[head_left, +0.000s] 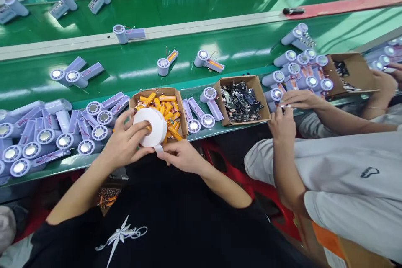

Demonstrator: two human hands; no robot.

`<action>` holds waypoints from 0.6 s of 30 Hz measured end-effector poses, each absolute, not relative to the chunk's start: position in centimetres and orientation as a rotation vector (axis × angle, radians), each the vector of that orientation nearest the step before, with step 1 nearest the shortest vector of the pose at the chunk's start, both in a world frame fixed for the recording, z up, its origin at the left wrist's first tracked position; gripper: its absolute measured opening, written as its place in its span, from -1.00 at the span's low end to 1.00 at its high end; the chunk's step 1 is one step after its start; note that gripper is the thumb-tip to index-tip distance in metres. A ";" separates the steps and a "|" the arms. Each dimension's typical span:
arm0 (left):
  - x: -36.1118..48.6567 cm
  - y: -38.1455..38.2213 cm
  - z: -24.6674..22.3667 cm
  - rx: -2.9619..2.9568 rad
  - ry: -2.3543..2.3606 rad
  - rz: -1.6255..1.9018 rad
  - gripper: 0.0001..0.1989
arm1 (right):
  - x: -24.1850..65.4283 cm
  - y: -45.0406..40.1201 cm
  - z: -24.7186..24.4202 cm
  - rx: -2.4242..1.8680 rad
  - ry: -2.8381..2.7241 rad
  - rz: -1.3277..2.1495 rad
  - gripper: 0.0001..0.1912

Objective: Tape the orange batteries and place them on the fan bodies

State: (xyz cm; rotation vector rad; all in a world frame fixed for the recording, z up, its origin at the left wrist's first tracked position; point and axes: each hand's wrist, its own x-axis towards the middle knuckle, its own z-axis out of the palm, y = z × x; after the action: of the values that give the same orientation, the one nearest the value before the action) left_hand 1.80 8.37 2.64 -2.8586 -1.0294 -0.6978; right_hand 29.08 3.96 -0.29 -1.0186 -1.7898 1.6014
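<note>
My left hand (125,142) grips a white roll of tape (152,127) from the left side, holding it above the near edge of the bench. My right hand (180,155) sits just below the roll and pinches its loose end (158,148). Directly behind the roll stands a cardboard box (181,111) filled with several orange battery cells (166,106). Lilac fan housings (47,134) lie in a heap to the left of my left hand.
A second box (262,102) with black circuit boards stands to the right. A co-worker's hands (289,109) work next to it, beside more lilac housings (298,71). A green conveyor belt (141,63) carries scattered housings behind the boxes.
</note>
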 end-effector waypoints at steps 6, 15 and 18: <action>-1.4 4.8 0.2 -2.615 -1.270 -0.799 -0.53 | 29.7 6.3 0.2 -1.024 -2.454 1.318 -0.71; 0.3 3.3 -2.2 -2.646 -1.272 -0.913 -0.56 | 29.1 12.0 -0.6 -1.729 -2.384 0.638 -0.53; 0.5 3.6 -2.3 -2.643 -1.290 -0.949 -0.58 | 30.0 12.3 -0.9 -1.495 -2.187 0.759 -0.67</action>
State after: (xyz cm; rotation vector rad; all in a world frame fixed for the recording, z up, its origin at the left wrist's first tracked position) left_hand 0.54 3.63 -2.35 -2.6429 -1.2897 -0.9493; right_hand 30.00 12.32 -0.92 -1.4954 -2.1871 0.7592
